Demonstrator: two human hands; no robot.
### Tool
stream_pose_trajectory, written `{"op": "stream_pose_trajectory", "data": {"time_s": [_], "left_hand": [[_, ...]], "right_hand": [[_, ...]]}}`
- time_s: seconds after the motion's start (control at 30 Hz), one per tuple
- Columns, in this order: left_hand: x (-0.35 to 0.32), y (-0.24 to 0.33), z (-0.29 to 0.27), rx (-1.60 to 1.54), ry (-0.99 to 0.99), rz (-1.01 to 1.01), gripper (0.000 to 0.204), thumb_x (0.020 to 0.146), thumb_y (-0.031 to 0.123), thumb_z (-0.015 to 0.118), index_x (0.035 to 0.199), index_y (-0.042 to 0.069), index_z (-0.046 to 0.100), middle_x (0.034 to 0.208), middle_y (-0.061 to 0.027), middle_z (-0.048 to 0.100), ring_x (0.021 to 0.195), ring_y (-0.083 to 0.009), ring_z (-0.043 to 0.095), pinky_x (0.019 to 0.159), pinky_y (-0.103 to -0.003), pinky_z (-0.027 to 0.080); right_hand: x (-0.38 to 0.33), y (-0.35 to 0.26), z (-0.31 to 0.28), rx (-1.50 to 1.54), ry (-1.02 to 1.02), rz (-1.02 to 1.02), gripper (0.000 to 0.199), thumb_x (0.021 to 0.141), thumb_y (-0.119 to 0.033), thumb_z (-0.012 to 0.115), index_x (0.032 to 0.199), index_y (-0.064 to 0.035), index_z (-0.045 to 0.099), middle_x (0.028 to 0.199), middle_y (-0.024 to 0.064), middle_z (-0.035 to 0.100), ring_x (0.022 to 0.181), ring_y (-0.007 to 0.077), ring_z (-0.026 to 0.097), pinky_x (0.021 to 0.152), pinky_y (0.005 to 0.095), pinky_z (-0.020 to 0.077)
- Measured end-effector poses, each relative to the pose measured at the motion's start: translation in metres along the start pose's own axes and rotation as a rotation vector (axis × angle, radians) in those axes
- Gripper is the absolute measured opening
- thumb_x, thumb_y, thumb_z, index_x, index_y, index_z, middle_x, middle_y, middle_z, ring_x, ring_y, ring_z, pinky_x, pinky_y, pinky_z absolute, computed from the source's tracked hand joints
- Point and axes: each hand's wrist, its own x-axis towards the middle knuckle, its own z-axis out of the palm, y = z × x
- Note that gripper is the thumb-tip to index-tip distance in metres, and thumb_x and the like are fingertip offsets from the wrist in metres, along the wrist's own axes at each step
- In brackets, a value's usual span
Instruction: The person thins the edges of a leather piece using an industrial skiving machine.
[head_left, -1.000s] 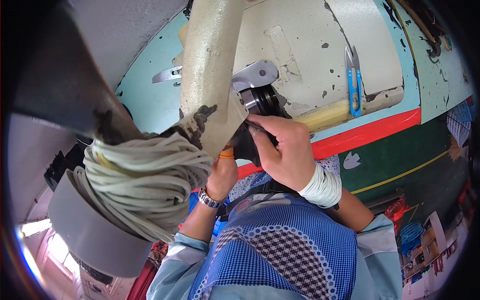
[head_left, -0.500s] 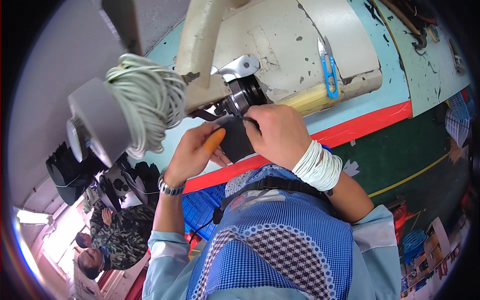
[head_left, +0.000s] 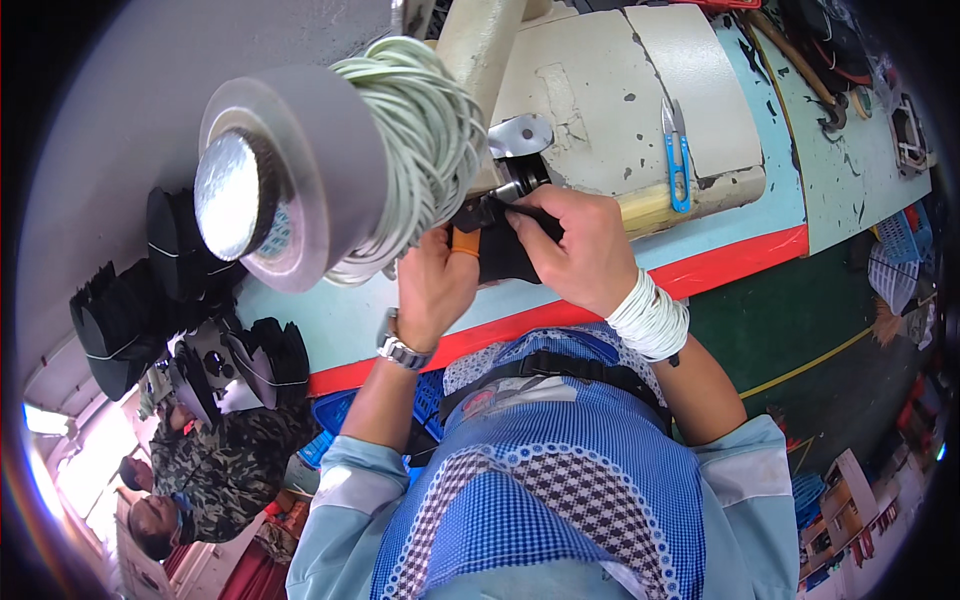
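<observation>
A flat black piece of sheet material (head_left: pixel 508 252) lies between my hands at the metal working end of a beige machine (head_left: pixel 522 183). My right hand (head_left: pixel 585 245) pinches its upper right edge between thumb and fingers, and a bundle of white cord (head_left: pixel 650 315) circles that wrist. At the piece's left side is my left hand (head_left: pixel 436 290), thumb in an orange finger cover (head_left: pixel 465 242), closed on the piece. Its fingertips are partly hidden behind the machine and a bundle of pale cord. A metal watch (head_left: pixel 400 343) is on my left wrist.
A large spool (head_left: pixel 300 170) wound with pale cord (head_left: pixel 425 140) stands close at upper left. Blue thread snips (head_left: pixel 677 160) lie on the machine bed. Stacks of tied black pieces (head_left: pixel 120 330) are at the left, near a person in camouflage (head_left: pixel 225 455). Red tape (head_left: pixel 745 262) edges the table.
My left hand has moved right and up, closer to my right hand. The black piece has shifted under the machine's working end. The view has turned, so the spool appears larger and farther right.
</observation>
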Motion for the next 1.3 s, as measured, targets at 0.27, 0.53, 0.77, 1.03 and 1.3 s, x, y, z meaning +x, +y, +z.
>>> {"op": "stream_pose_trajectory", "data": {"time_s": [0.27,0.53,0.77,1.03,1.3], "left_hand": [[-0.008,-0.010,0.030,-0.183,0.387,0.286,0.006,0.080,0.006,0.058,0.084,0.002,0.059,0.062,-0.0161,0.054,0.052,-0.0306,0.054,0.050,-0.032,0.042],[-0.013,-0.010,0.035,-0.102,0.478,0.406,0.022,0.073,0.001,0.060,0.095,0.003,0.062,0.067,-0.0148,0.059,0.054,-0.0294,0.058,0.051,-0.032,0.044],[-0.008,-0.013,0.041,-0.224,0.528,0.469,0.015,0.072,0.000,0.058,0.087,0.002,0.060,0.063,-0.0138,0.056,0.052,-0.0287,0.056,0.050,-0.032,0.044],[-0.021,-0.024,0.024,-0.415,0.318,0.450,0.013,0.077,-0.001,0.058,0.089,0.000,0.061,0.062,-0.0133,0.058,0.050,-0.0175,0.057,0.048,-0.027,0.042],[-0.018,-0.013,-0.006,-0.654,-0.229,-0.092,0.013,0.088,0.007,0.057,0.091,-0.006,0.061,0.060,-0.0063,0.059,0.050,-0.0087,0.051,0.045,-0.026,0.041]], "right_hand": [[-0.001,0.004,-0.003,0.048,-0.028,-0.086,0.009,0.077,-0.005,0.064,0.081,0.0027,0.065,0.066,0.0151,0.062,0.054,0.0214,0.060,0.050,0.0289,0.0439],[-0.003,0.002,-0.002,0.014,-0.024,-0.075,0.007,0.075,-0.005,0.062,0.078,0.0016,0.063,0.062,0.0169,0.058,0.050,0.0289,0.056,0.046,0.0330,0.0404],[0.000,0.004,-0.004,-0.030,-0.029,-0.075,0.011,0.076,-0.007,0.063,0.083,0.0003,0.066,0.062,0.0164,0.059,0.047,0.0236,0.053,0.046,0.0309,0.0407],[-0.007,-0.001,-0.011,0.005,-0.049,0.060,0.017,0.078,-0.013,0.066,0.084,0.0021,0.066,0.061,0.0081,0.061,0.056,0.0090,0.052,0.053,0.0262,0.0428],[-0.003,-0.016,-0.002,-0.381,-0.058,0.066,0.016,0.077,-0.013,0.066,0.082,0.0021,0.066,0.063,0.0144,0.061,0.051,0.0180,0.056,0.050,0.0296,0.0426]]}}
